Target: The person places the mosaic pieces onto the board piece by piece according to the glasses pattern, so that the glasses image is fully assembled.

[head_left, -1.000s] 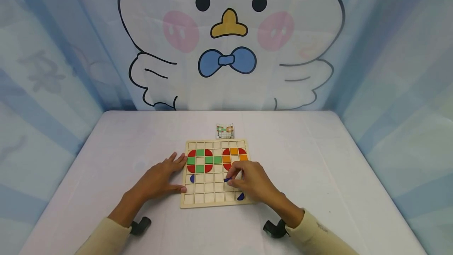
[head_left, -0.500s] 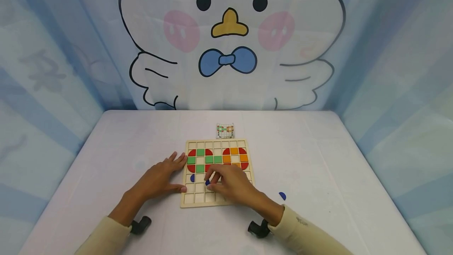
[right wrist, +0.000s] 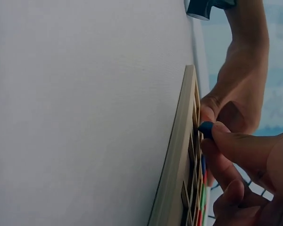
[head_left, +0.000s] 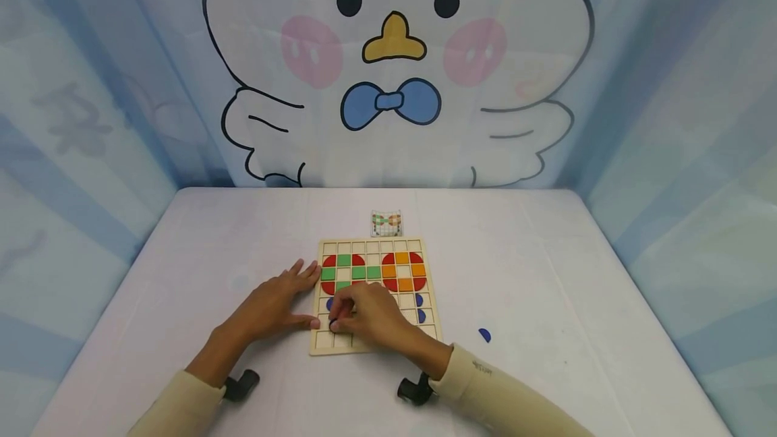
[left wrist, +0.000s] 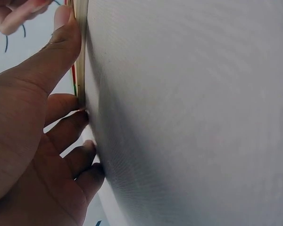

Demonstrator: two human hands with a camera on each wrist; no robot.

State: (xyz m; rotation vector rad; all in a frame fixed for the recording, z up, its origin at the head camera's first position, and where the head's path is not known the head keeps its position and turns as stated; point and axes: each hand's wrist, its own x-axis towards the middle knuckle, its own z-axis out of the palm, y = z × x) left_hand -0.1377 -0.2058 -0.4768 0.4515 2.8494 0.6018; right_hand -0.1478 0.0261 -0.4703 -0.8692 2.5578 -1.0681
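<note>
A wooden grid board [head_left: 371,246] lies on the table, with red, green and orange tiles in its upper cells. My left hand [head_left: 276,305] rests at the board's left side, thumb on the rim and fingers fairly straight along the edge. Over the lower left cells, my right hand [head_left: 373,315] pinches a small blue piece [right wrist: 206,129] between thumb and fingertips. A blue half-circle tile [head_left: 330,304] sits just above, partly covered by that hand. Two blue half-circles [head_left: 419,300] sit in the rightmost column. The right hand and forearm hide several lower cells.
A small pattern card [head_left: 386,223] lies behind the board. One loose blue half-circle [head_left: 484,335] is on the white table [head_left: 546,275] to the right. Printed curtains [head_left: 394,154] enclose the back and sides. Black wrist-worn devices [head_left: 241,385] hang under the forearms.
My right hand has moved left across the board with the blue piece, from the right part to the lower left cells. The loose half-circle and right-column blue tiles have come into view. The left hand stays put.
</note>
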